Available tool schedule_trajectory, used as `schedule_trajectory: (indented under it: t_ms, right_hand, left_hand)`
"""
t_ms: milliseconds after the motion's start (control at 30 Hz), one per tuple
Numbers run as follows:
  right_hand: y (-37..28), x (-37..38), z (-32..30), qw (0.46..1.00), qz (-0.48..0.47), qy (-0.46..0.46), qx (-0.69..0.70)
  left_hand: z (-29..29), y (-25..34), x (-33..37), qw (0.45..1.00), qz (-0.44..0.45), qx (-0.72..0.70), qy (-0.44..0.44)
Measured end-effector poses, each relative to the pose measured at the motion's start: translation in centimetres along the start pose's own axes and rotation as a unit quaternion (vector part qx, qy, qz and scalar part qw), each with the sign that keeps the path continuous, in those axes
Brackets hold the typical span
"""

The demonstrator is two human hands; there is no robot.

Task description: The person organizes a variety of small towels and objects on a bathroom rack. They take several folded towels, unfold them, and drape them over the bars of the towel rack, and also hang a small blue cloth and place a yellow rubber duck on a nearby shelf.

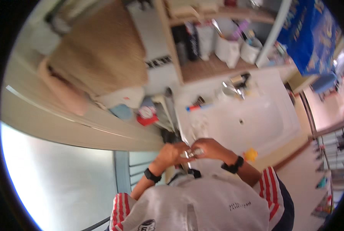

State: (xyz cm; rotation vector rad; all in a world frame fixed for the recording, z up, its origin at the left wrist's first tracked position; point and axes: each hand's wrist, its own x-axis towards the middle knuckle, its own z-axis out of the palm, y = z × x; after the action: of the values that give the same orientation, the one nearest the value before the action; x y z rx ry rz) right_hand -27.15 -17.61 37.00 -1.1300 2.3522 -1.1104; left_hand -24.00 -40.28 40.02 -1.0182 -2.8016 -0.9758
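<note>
My left hand (172,154) and my right hand (210,149) meet in front of my chest, at the near left corner of the white sink (252,127). Both are closed, with their fingers bent around a small, shiny, silvery-white thing (191,153). Blur and the fingers hide what kind of thing it is. A black band circles each wrist. On the sink's left rim, beyond my hands, lies a blue toothbrush-like stick with a red end (197,108). The chrome faucet (234,90) stands at the sink's back edge.
Behind the sink is an open shelf (214,71) with white cups and bottles. A brown towel (102,50) hangs at the far left, above a red packet (147,115). A yellow toy-like object (251,154) sits on the near rim. A blue bag (308,36) hangs at the right.
</note>
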Motion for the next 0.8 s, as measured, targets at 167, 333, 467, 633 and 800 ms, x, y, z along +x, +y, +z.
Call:
schedule_trajectory:
  t_ms: [167, 333, 467, 633, 800]
  right_hand:
    - [-4.5, 5.1, -3.8, 0.986, -0.152, 0.070, -0.010]
    - [-10.8, 8.4, -8.6, 0.938, -0.291, 0.133, -0.129]
    - [-15.5, 10.1, -11.0, 0.904, -0.353, 0.142, -0.194]
    - [-20.0, 11.7, -13.4, 0.875, -0.389, 0.141, -0.252]
    - [-23.5, 13.2, -16.7, 0.845, -0.421, 0.162, -0.286]
  left_hand:
    - [-8.0, 1.9, 0.1, 0.998, 0.003, 0.043, 0.039]
    - [-15.3, 4.9, 0.1, 0.977, 0.094, 0.136, 0.133]
    - [-19.6, 6.6, -1.2, 0.954, 0.130, 0.210, 0.168]
    - [-23.8, 8.3, -2.2, 0.932, 0.149, 0.263, 0.201]
    - [-27.4, 8.9, -1.4, 0.916, 0.164, 0.267, 0.251]
